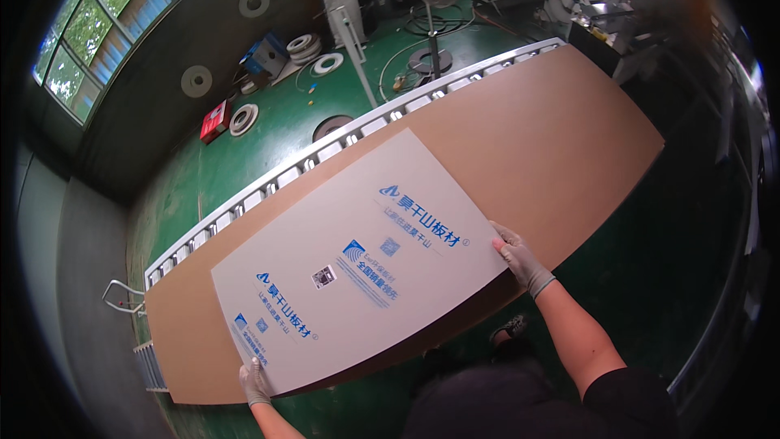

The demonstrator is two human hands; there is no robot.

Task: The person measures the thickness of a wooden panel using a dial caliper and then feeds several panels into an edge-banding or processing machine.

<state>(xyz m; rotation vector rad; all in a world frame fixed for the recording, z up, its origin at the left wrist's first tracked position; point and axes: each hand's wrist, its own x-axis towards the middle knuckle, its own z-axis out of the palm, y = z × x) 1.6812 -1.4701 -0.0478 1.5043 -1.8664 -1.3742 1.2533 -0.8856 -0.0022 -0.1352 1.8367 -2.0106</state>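
Observation:
A pale grey rectangular panel (357, 228) with blue printing and a small square code label lies over a larger brown sheet (561, 122). My left hand (256, 382), in a thin light glove, grips the panel's near left corner, thumb on top. At the near right corner, my right hand (520, 260) holds the same panel, its glove leaving the thumb tip bare. Both hands' other fingers are mostly hidden under the edge. A dark gap shows beneath the panel's near edge, which overhangs towards me; whether its far edge rests on the brown sheet, I cannot tell.
The brown sheet lies on a metal roller conveyor (272, 183). Beyond it, on the green floor (284, 122), are a red box (215, 122), white rolls (303, 47), a blue box (265, 57) and a stand's pole (433, 41). Machinery (601, 8) stands at the far right.

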